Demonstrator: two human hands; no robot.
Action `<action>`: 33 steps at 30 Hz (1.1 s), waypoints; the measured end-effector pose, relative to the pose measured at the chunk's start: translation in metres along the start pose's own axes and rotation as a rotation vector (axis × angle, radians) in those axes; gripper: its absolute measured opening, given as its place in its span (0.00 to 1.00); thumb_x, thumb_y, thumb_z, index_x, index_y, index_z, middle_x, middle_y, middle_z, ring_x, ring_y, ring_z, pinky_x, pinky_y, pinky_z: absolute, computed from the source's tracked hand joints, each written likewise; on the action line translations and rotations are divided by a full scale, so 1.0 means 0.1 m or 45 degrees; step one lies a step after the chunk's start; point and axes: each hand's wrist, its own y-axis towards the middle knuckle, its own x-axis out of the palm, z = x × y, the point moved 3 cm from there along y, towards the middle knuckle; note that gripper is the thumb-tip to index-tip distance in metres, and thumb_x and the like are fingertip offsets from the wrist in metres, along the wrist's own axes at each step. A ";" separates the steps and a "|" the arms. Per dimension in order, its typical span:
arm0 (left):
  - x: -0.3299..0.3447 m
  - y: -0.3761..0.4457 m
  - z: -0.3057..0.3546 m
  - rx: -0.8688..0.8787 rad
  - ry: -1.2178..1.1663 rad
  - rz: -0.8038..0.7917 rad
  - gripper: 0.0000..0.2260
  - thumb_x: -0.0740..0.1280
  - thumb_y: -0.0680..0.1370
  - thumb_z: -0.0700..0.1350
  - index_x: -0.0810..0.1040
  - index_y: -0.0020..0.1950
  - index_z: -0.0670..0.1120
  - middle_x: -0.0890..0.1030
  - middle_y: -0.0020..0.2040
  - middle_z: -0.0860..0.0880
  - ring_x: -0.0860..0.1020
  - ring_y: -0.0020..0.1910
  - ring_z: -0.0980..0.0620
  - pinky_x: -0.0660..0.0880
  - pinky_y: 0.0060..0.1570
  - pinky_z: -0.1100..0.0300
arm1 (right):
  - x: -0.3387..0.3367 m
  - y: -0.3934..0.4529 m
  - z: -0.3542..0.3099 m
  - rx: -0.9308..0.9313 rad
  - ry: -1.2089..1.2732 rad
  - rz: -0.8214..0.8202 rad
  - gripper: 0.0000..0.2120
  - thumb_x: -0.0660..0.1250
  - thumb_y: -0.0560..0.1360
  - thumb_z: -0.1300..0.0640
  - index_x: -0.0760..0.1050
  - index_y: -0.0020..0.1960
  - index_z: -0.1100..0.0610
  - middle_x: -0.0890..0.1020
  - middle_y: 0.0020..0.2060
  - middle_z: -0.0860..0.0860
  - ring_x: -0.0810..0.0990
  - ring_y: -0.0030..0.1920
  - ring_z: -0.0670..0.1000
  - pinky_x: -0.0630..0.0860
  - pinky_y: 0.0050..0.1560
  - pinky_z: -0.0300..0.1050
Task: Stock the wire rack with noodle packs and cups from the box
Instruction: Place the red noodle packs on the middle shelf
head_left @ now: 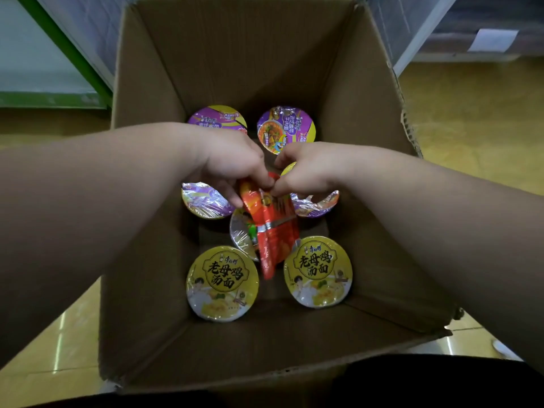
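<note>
An open cardboard box stands below me with several noodle cups inside. Two yellow-lidded cups sit nearest me. Purple-lidded cups stand at the far side, and two more purple cups are in the middle. A red noodle pack hangs upright over the box's centre. My left hand and my right hand both pinch its top edge. A clear-lidded cup lies partly under the pack. The wire rack is out of view.
The box sits on a glossy yellow floor. A green-edged panel is at the far left. Pale shelving or cabinets stand at the far right. A dark garment fills the bottom edge.
</note>
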 end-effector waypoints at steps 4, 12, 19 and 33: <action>-0.06 -0.02 0.10 0.048 -0.188 0.120 0.06 0.70 0.81 0.39 0.76 0.45 0.42 0.82 0.30 0.45 0.85 0.33 0.48 0.85 0.44 0.52 | -0.01 -0.05 0.03 -0.011 0.538 -0.132 0.19 0.71 0.75 0.59 0.75 0.65 0.51 0.82 0.56 0.55 0.86 0.51 0.58 0.84 0.50 0.57; -0.14 -0.09 0.15 -0.050 -0.534 0.282 0.06 0.66 0.84 0.40 0.79 0.55 0.38 0.85 0.39 0.42 0.86 0.38 0.47 0.86 0.41 0.56 | -0.04 -0.09 -0.10 -0.254 0.405 -0.012 0.33 0.82 0.68 0.49 0.72 0.69 0.45 0.83 0.55 0.49 0.84 0.54 0.53 0.82 0.57 0.54; -0.17 -0.08 0.16 -0.052 -0.901 0.365 0.18 0.62 0.86 0.57 0.77 0.55 0.42 0.81 0.45 0.44 0.85 0.37 0.49 0.85 0.37 0.58 | 0.01 0.06 -0.04 -0.311 0.099 0.466 0.19 0.73 0.72 0.55 0.73 0.60 0.48 0.81 0.45 0.48 0.81 0.47 0.54 0.79 0.45 0.46; -0.34 0.15 -0.09 0.278 -0.906 0.468 0.34 0.65 0.74 0.76 0.80 0.68 0.53 0.87 0.58 0.53 0.85 0.59 0.49 0.78 0.64 0.44 | -0.29 0.16 0.28 -0.231 1.791 0.584 0.19 0.67 0.66 0.62 0.80 0.56 0.52 0.87 0.50 0.57 0.87 0.52 0.63 0.81 0.58 0.68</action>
